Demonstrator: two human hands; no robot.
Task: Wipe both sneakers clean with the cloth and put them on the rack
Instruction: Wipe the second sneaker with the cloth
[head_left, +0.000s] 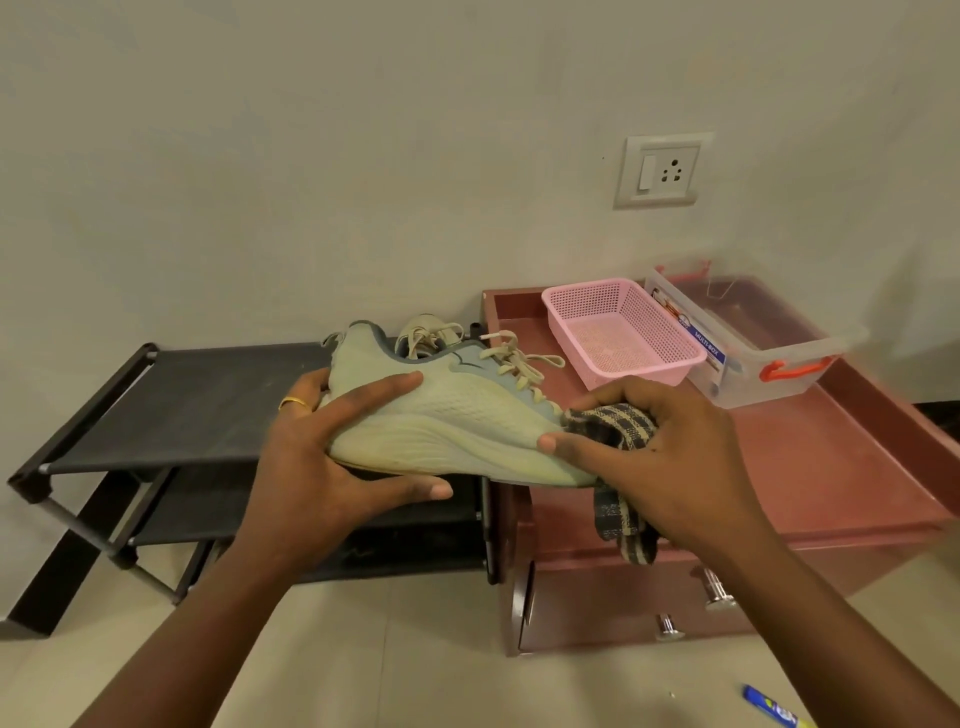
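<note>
Sneaker: pale green knit, thick whitish sole, loose cream laces, held on its side in the air over the right end of the rack, toe pointing right across the edge of the red-brown cabinet. Head view only. Left hand: wrapped round the heel half of the sneaker, fingers spread over the upper, thumb under the sole, gold ring on one finger. Right hand: curled round a bunched dark-and-cream checked cloth, pressed against the toe, thumb on the sole edge, loose cloth end hanging below. Second sneaker: on the rack's top shelf at the right end, just behind the held one, mostly hidden, only laces and collar visible. Rack black, tiered, against the wall, left of and touching the cabinet. On the cabinet top: pink mesh basket, beside it a clear lidded box with orange clips. Wall socket above. Blue-and-yellow tube on the floor, bottom right.
</note>
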